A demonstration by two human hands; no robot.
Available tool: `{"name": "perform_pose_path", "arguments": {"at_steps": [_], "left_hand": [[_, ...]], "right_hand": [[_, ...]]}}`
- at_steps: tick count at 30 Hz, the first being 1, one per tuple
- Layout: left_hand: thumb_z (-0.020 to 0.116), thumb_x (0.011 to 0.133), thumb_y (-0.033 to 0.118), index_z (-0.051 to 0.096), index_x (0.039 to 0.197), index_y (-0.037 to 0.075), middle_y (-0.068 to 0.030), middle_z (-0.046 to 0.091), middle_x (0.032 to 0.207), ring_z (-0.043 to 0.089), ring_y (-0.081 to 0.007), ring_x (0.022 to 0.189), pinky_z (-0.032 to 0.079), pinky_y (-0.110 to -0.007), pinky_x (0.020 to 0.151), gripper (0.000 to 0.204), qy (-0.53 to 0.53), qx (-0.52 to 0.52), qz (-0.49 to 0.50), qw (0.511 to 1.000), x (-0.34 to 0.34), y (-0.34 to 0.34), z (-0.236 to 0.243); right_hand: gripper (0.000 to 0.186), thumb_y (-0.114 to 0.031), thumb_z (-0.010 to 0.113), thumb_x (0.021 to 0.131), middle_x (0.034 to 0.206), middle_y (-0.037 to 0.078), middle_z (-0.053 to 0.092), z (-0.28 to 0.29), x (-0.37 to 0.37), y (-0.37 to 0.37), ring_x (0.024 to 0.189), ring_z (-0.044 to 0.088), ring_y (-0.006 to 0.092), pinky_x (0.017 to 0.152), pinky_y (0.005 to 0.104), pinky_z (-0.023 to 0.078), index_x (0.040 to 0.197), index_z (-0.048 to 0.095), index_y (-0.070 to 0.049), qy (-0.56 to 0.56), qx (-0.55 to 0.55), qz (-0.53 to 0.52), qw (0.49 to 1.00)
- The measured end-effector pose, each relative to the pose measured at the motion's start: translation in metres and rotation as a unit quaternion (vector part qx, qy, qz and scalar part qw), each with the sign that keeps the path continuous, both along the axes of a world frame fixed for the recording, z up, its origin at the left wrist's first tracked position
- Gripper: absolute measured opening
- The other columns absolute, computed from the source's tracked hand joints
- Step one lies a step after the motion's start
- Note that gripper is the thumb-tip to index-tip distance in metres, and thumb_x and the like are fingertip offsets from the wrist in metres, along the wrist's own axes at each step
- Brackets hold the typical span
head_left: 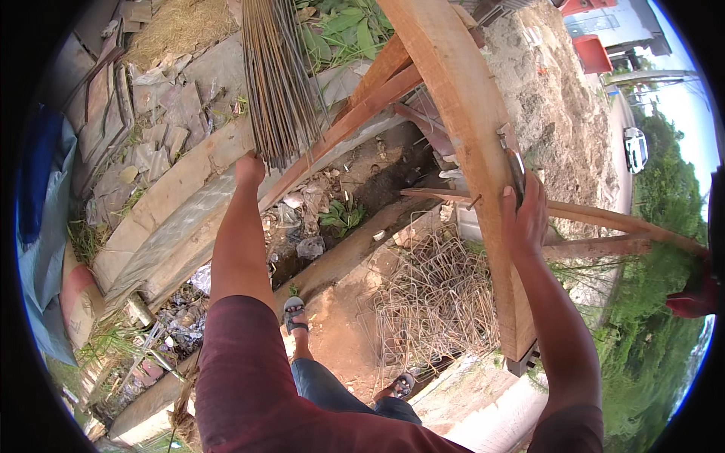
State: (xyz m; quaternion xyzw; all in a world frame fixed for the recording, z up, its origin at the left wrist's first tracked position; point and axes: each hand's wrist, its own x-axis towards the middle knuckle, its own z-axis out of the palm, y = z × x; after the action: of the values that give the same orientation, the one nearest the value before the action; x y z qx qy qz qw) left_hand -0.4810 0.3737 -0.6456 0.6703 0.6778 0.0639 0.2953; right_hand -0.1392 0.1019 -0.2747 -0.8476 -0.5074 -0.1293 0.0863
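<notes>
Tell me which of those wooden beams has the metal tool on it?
The wide pale plank under the right hand, running from top centre down to the lower right. The dark metal tool sits on it; the thinner reddish beams beside it carry none.

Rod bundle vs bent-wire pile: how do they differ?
The rod bundle is straight, dark rods packed together; the wire pile is bent, paler loops, loosely tangled. The bundle lies raised across the trench, left hand at its end; the pile lies on the ground, untouched. Both look like thin metal.
</notes>
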Motion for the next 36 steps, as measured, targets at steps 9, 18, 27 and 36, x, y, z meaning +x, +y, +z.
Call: {"name": "perform_pose_path", "arguments": {"at_steps": [9,18,27,36], "left_hand": [[0.048,0.086,0.023,0.064,0.105,0.004,-0.0197,0.064,0.107,0.061,-0.0339,0.1,0.05,-0.041,0.085,0.031,0.064,-0.126,-0.056,0.988,-0.004,-0.07,0.045],[0.058,0.077,0.038,0.065,0.097,0.009,-0.02,0.066,0.095,0.061,-0.0384,0.092,0.047,-0.044,0.084,0.036,-0.125,-0.321,-0.006,0.939,-0.043,-0.416,0.053],[0.052,0.092,0.021,0.053,0.098,0.007,-0.0095,0.063,0.077,0.063,-0.0193,0.067,0.053,-0.034,0.06,0.015,-0.57,-0.321,0.324,0.683,-0.075,-0.398,0.138],[0.049,0.095,0.026,0.054,0.101,0.006,-0.0119,0.065,0.087,0.063,-0.0226,0.07,0.052,-0.035,0.065,0.022,-0.803,-0.269,0.182,0.5,-0.123,-0.315,0.371]], "right_hand": [[0.049,-0.026,0.049,0.091,0.127,0.023,0.045,0.008,0.002,0.0,0.116,0.045,0.0386,0.097,0.0463,0.036,0.13,0.04,0.002,0.019,-0.051,-0.013,0.998],[0.05,-0.029,0.05,0.091,0.128,0.023,0.045,0.012,-0.002,0.003,0.117,0.044,0.0404,0.098,0.0474,0.036,0.129,0.04,0.0,0.0,-0.051,-0.009,0.999],[0.045,-0.028,0.052,0.089,0.125,0.02,0.048,0.018,-0.009,-0.001,0.115,0.046,0.0382,0.096,0.0475,0.037,0.126,0.045,-0.003,0.016,-0.023,-0.004,1.0],[0.032,-0.026,0.055,0.086,0.117,0.016,0.048,0.029,-0.019,-0.007,0.114,0.044,0.0337,0.091,0.0499,0.039,0.107,0.052,-0.003,-0.019,-0.006,-0.046,0.999]]}}
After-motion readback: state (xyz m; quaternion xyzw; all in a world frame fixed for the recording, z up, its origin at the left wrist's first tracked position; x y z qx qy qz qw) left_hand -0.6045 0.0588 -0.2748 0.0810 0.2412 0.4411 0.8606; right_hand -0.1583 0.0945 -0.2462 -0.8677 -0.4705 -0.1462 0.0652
